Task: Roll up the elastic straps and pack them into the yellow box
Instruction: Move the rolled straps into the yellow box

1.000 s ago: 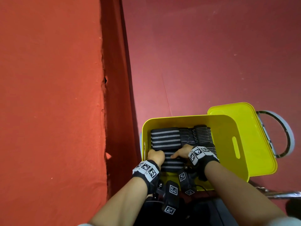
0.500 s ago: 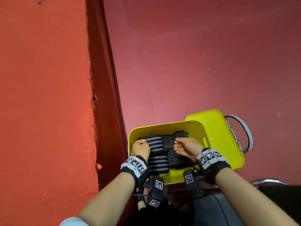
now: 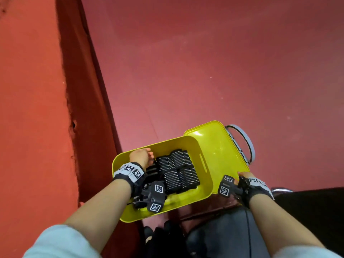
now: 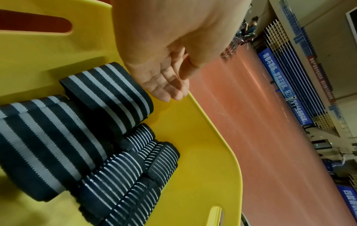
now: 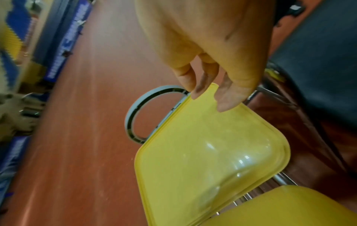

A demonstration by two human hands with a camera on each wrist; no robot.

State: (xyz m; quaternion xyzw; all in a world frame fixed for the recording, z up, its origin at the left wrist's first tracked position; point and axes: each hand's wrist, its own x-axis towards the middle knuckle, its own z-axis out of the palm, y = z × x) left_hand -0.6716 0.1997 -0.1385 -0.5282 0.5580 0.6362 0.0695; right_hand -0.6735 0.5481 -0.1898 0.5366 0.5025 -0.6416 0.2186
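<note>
Rolled elastic straps all sit inside yellow box, packed side by side; none seen outside it. Change vs. half a sec ago: R hand has left the rolls and now pinches the tab of the yellow lid, thumb and fingertips closed on its edge, grey handle just beyond. L hand is over the box's far-left corner, fingers straight, gripping nothing, beside the wide-striped roll. Judgement: packing looks done; lid closing likely next.
</note>
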